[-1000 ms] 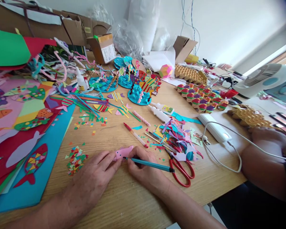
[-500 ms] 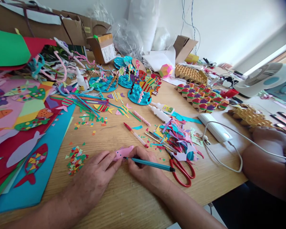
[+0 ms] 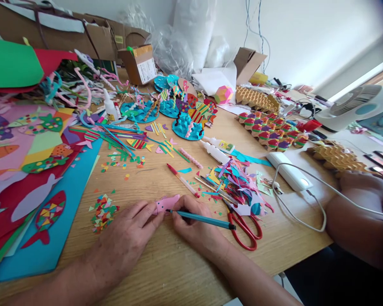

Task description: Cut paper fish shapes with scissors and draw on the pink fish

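My left hand (image 3: 127, 236) lies flat on the wooden table (image 3: 166, 272), its fingertips pressing down a small pink paper cutout (image 3: 166, 203). My right hand (image 3: 194, 225) is closed round a teal pen (image 3: 207, 220), whose tip touches the lower edge of the pink cutout. Red-handled scissors (image 3: 245, 229) lie just right of my right hand. A red and white pen (image 3: 182, 180) lies just beyond the cutout.
A heap of paper scraps (image 3: 239, 185) and glue bottles (image 3: 214, 152) sit behind the scissors. Coloured sheets with fish shapes (image 3: 35, 204) cover the left side. Confetti (image 3: 102, 211) lies left of my left hand. Another person's arm (image 3: 354, 216) rests at the right, near a white cable (image 3: 306, 204).
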Demonstrator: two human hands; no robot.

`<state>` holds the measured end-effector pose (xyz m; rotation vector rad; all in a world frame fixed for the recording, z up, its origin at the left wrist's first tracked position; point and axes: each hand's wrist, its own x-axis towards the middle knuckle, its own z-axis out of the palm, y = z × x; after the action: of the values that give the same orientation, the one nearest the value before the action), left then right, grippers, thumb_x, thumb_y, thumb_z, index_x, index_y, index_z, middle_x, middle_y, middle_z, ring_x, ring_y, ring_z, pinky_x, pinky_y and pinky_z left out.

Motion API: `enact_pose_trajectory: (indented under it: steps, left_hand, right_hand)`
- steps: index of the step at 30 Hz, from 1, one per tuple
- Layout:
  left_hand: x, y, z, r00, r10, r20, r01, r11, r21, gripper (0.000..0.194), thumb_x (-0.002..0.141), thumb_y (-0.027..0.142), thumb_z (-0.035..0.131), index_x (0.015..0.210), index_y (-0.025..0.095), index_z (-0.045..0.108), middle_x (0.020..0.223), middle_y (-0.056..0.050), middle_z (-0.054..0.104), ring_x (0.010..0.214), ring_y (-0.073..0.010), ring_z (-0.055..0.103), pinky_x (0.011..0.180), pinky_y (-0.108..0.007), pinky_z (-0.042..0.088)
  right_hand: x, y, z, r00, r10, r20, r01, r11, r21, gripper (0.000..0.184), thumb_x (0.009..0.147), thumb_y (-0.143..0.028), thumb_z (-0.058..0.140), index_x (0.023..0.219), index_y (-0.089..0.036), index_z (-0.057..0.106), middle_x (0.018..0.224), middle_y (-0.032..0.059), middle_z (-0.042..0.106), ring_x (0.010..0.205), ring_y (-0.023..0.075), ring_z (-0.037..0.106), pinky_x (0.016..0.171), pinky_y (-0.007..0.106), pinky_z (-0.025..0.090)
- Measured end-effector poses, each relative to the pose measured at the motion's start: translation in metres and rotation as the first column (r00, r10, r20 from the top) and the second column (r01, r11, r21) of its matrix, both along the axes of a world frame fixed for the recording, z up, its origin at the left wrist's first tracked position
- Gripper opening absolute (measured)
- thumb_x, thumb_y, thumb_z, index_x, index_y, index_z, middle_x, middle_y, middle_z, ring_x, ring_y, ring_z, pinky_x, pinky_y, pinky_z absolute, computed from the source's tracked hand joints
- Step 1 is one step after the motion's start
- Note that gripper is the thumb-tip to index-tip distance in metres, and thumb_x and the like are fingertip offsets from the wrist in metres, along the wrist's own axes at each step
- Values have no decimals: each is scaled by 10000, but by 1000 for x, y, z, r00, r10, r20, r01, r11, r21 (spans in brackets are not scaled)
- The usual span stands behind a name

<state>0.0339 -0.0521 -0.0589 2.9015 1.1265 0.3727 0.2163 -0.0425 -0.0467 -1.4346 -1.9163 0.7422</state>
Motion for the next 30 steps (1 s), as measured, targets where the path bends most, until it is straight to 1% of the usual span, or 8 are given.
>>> enact_pose_trajectory:
  steps: [4,7,10,16,24,27,30]
  left_hand:
    - [0,0,0,999,22,24,-22,1000,15,379,822,58,371,1145,130,556,1054,-103,615,955,-236,518,795,-392,496]
    - [0,0,1,1000,0,13,0,1000,14,379,816,54,375,1140,110,562,1063,-120,614,958,-249,519,780,-402,506]
    - [0,0,3,1000,-3,6,3,1000,15,382,811,51,373,1138,99,566,1051,-125,621,940,-250,527,766,-406,515]
    - [1,1,5,1000,-8,-8,8,1000,21,379,810,46,377,1130,91,574,1049,-134,625,934,-253,532,760,-407,519]
    - [1,0,2,1000,10,21,-9,1000,-1,389,812,58,388,1159,119,553,1071,-115,611,974,-241,509,810,-391,489]
    - [0,-1,2,1000,12,18,-12,1000,-4,385,812,56,385,1152,113,555,1053,-115,615,954,-243,514,790,-393,494]
    - [0,0,3,1000,10,16,-10,1000,-7,387,812,57,380,1152,117,555,1052,-114,614,951,-242,515,780,-390,496]
  right_hand:
    - [-1,0,-1,1000,23,-2,-23,1000,-1,72,667,-124,470,630,-185,482,546,-34,504,459,82,404,460,189,325]
    - [-1,1,-2,1000,-1,4,1,1000,14,76,660,-118,467,625,-183,481,539,-36,502,462,81,405,462,187,326]
    - [-1,1,-3,1000,11,-3,-11,1000,24,71,659,-122,465,627,-183,482,537,-38,499,459,80,403,458,186,323]
    - [0,0,-2,1000,6,-2,-6,1000,6,70,665,-119,466,641,-179,494,555,-26,519,468,84,419,457,189,325]
    - [-1,0,-1,1000,16,-13,-16,1000,-13,67,669,-119,460,648,-175,489,563,-20,515,470,86,416,459,193,324]
    - [-1,0,-1,999,41,-22,-42,999,-19,66,671,-116,462,651,-170,494,565,-16,520,468,84,414,460,193,324]
    - [-1,0,-1,1000,17,-17,-17,1000,-1,62,667,-116,470,647,-169,494,554,-20,510,468,85,414,460,192,322]
